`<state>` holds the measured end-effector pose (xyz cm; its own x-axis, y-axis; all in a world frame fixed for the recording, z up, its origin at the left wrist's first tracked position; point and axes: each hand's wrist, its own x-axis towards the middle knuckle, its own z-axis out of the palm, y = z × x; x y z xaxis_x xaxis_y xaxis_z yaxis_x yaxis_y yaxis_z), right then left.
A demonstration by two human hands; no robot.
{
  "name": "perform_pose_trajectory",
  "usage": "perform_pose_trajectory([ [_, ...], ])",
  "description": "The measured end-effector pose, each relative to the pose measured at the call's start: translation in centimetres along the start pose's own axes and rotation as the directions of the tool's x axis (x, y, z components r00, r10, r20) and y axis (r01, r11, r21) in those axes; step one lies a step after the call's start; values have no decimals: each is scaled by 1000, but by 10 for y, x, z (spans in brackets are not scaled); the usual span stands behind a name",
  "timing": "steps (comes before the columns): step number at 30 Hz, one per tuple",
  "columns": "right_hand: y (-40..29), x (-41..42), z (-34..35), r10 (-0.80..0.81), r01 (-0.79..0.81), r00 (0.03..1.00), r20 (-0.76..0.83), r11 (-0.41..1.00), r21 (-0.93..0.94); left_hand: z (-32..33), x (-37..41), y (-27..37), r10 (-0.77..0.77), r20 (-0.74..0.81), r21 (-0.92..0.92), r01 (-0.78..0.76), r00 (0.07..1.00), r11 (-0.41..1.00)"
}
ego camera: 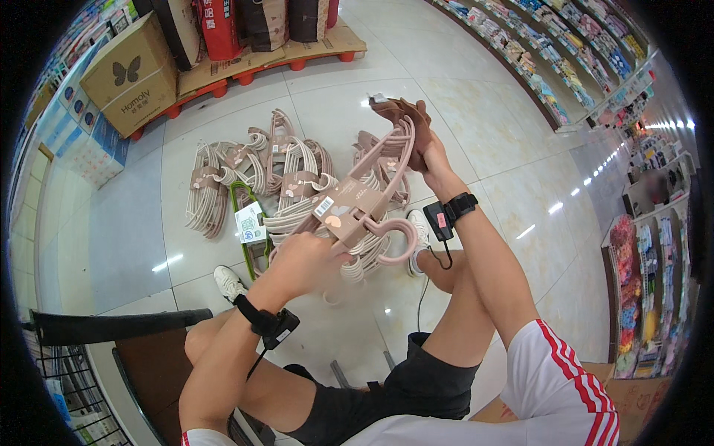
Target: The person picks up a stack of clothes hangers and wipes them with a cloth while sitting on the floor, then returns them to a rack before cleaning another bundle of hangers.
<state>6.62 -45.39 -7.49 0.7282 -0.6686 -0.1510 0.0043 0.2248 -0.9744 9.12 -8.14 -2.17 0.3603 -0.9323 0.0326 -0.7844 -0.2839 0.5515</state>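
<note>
A bundle of pink plastic clothes hangers (385, 156), wrapped in a brown card sleeve (348, 209) with a barcode, is held tilted above the floor. My left hand (307, 265) grips its near end, beside a large pink hook. At the far end, my right hand (435, 156) holds a brown cloth (406, 114) against or right beside the hangers; contact is unclear. Below lie several bundles of pale hangers, among them a banded one (205, 181) at the left and another (299, 181) in the middle. Green hangers (242, 223) with a white label lie between them.
A cardboard box (131, 78) stands at the upper left, beside a cardboard-topped pallet (245, 67) bearing tall bags. Stocked shelves (549, 61) line the upper right, with more racks at the right. Cables hang from both wrist devices. A dark seat (150, 373) is at lower left.
</note>
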Motion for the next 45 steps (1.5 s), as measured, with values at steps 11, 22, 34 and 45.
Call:
perform_pose_trajectory([
  [11, -17, -1, -4, -271, 272, 960, -73, 962, 10, -24, -1, -57, -90, -359, 389, 236, 929, 890],
  [22, -29, -80, 52, -343, 810, 583, 737, 179, -558, -27, -1, -59, -140, -272, 441, 253, 952, 861],
  [34, -7, -101, 72, -145, 873, 454, 879, -127, -471, -26, -9, -68, 123, -215, 529, 10, 969, 848],
  [45, -5, -102, 87, 55, 395, 710, 702, 794, -461, -48, -7, -70, -462, -757, -465, 117, 461, 878],
])
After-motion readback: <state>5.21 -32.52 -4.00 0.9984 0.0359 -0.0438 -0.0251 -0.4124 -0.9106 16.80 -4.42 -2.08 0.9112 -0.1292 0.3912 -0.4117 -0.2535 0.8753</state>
